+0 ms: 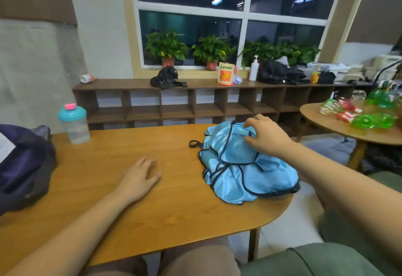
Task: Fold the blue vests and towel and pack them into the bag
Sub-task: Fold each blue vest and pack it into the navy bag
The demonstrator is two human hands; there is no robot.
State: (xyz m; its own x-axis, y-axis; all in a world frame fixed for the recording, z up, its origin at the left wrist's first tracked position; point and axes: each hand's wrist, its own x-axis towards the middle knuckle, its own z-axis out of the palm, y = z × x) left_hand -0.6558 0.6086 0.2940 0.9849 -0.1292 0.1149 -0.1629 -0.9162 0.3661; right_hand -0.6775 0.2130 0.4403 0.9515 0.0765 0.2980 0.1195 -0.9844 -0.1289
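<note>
A crumpled heap of light blue vests (243, 167) with dark trim lies on the right part of the wooden table (152, 199). My right hand (265, 136) is on top of the heap at its far side, fingers curled and pinching the blue cloth. My left hand (139, 177) rests flat on the table's middle, fingers relaxed, holding nothing, well left of the heap. A dark purple bag (24, 167) sits at the table's left edge. No towel is visible apart from the heap.
A clear bottle with a teal lid (75, 123) stands at the table's far left. Behind is a low brown shelf (195, 101) with plants above it. A round table (359, 132) with green wrapped items stands to the right. A green seat (326, 258) is at lower right.
</note>
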